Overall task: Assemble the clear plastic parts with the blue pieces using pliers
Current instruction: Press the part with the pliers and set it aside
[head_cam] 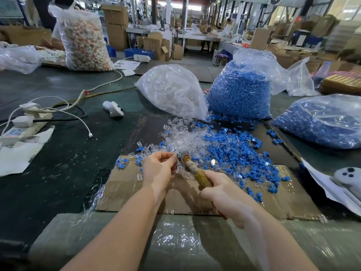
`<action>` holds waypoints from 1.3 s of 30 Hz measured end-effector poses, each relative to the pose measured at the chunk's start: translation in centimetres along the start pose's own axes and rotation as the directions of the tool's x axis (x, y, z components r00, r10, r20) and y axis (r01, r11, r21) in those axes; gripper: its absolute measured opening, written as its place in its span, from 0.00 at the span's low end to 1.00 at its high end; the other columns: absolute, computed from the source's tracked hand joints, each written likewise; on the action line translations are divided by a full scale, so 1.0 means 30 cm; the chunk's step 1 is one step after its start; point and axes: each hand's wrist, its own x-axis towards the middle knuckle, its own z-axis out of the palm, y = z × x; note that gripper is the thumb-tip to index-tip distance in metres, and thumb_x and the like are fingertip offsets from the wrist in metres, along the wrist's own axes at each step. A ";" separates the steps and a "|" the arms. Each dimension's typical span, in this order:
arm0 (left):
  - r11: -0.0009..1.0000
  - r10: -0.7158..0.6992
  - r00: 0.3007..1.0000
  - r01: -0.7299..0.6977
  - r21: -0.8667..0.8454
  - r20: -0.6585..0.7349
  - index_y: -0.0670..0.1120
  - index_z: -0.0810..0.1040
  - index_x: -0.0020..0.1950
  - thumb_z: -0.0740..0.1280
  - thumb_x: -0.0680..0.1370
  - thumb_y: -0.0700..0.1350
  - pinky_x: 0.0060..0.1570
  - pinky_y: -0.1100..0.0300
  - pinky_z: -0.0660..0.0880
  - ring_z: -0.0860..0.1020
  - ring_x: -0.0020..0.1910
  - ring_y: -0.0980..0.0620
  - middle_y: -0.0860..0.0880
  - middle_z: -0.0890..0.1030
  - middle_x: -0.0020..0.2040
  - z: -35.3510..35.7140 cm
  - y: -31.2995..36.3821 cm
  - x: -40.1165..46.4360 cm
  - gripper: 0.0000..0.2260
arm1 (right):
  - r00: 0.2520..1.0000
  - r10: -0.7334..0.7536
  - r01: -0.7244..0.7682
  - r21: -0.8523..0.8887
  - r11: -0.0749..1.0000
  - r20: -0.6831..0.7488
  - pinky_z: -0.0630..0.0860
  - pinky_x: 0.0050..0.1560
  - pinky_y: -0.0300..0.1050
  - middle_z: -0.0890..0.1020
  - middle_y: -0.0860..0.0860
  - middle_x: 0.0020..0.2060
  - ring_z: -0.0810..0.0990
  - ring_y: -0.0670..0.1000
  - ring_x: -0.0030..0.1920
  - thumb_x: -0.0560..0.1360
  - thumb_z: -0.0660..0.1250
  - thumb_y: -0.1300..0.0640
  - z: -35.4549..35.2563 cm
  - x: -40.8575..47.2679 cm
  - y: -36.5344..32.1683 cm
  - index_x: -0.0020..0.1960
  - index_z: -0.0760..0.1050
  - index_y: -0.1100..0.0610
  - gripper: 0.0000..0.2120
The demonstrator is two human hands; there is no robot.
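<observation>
My right hand (220,192) grips the yellowed, tape-wrapped handles of the pliers (195,171), whose jaws point up and left. My left hand (159,169) has its fingers pinched at the plier jaws on a small clear plastic part, mostly hidden by the fingertips. A loose pile of clear plastic parts (181,139) lies on the cardboard sheet (125,184) just beyond my hands. A wide scatter of blue pieces (238,153) spreads to the right of it. A few joined blue-and-clear pieces (122,163) lie to the left.
A bag of clear parts (172,90) and two bags of blue pieces (242,90) (322,122) stand behind and right. A power strip with cables (25,124) and a white controller (113,108) lie at the left. Another controller (349,177) rests on paper at the right.
</observation>
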 end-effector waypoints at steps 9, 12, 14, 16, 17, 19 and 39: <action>0.870 0.290 0.935 -0.169 0.463 -0.204 0.44 0.80 0.43 0.67 0.76 0.40 0.33 0.67 0.67 0.75 0.33 0.58 0.54 0.78 0.35 -0.090 -0.010 0.053 0.03 | 0.951 -0.103 0.002 -0.328 0.945 -0.291 0.66 0.30 0.38 0.74 0.52 0.41 0.70 0.49 0.34 0.76 0.58 0.65 -0.028 0.043 0.062 0.58 0.71 0.49 0.15; 0.688 0.450 0.868 -0.188 0.701 -0.208 0.45 0.83 0.50 0.65 0.77 0.41 0.45 0.61 0.70 0.76 0.45 0.50 0.47 0.80 0.47 -0.170 -0.021 0.091 0.07 | 0.882 -0.115 -0.127 -0.464 0.876 -0.458 0.73 0.50 0.50 0.74 0.53 0.47 0.72 0.54 0.48 0.77 0.61 0.60 -0.079 0.055 0.109 0.70 0.64 0.48 0.23; 0.589 0.475 0.855 -0.134 0.797 -0.207 0.46 0.82 0.53 0.64 0.78 0.41 0.50 0.53 0.71 0.75 0.49 0.44 0.45 0.80 0.51 -0.210 -0.040 0.108 0.08 | 0.829 -0.088 -0.255 -0.515 0.819 -0.552 0.69 0.58 0.55 0.72 0.54 0.50 0.70 0.55 0.52 0.77 0.62 0.56 -0.111 0.054 0.136 0.73 0.60 0.47 0.26; 0.520 0.465 0.862 -0.081 0.850 -0.202 0.48 0.83 0.54 0.65 0.78 0.42 0.49 0.52 0.67 0.73 0.49 0.44 0.45 0.80 0.52 -0.227 -0.054 0.112 0.09 | 0.790 -0.063 -0.356 -0.541 0.762 -0.609 0.67 0.62 0.57 0.72 0.55 0.55 0.68 0.56 0.57 0.77 0.62 0.53 -0.136 0.055 0.163 0.74 0.57 0.47 0.27; 0.494 0.455 0.869 -0.067 0.867 -0.192 0.48 0.82 0.54 0.65 0.78 0.43 0.48 0.53 0.65 0.71 0.50 0.44 0.46 0.79 0.52 -0.227 -0.058 0.110 0.09 | 0.773 -0.051 -0.395 -0.542 0.742 -0.633 0.66 0.63 0.57 0.71 0.56 0.58 0.68 0.57 0.59 0.78 0.62 0.51 -0.149 0.058 0.179 0.75 0.57 0.47 0.28; 0.450 0.451 0.878 -0.069 0.890 -0.160 0.50 0.82 0.55 0.65 0.78 0.43 0.50 0.53 0.63 0.68 0.52 0.45 0.47 0.77 0.52 -0.212 -0.061 0.101 0.09 | 0.748 -0.039 -0.448 -0.549 0.706 -0.662 0.64 0.63 0.57 0.70 0.57 0.61 0.66 0.58 0.62 0.78 0.61 0.49 -0.167 0.062 0.204 0.75 0.56 0.47 0.27; 0.458 0.414 0.769 -0.639 0.618 0.487 0.47 0.73 0.65 0.63 0.79 0.45 0.56 0.71 0.60 0.65 0.54 0.60 0.53 0.72 0.54 0.085 -0.166 -0.052 0.15 | 0.739 -0.199 -0.476 -0.708 0.521 -0.644 0.59 0.66 0.56 0.68 0.50 0.66 0.63 0.54 0.66 0.77 0.58 0.41 -0.157 0.071 0.224 0.70 0.64 0.46 0.23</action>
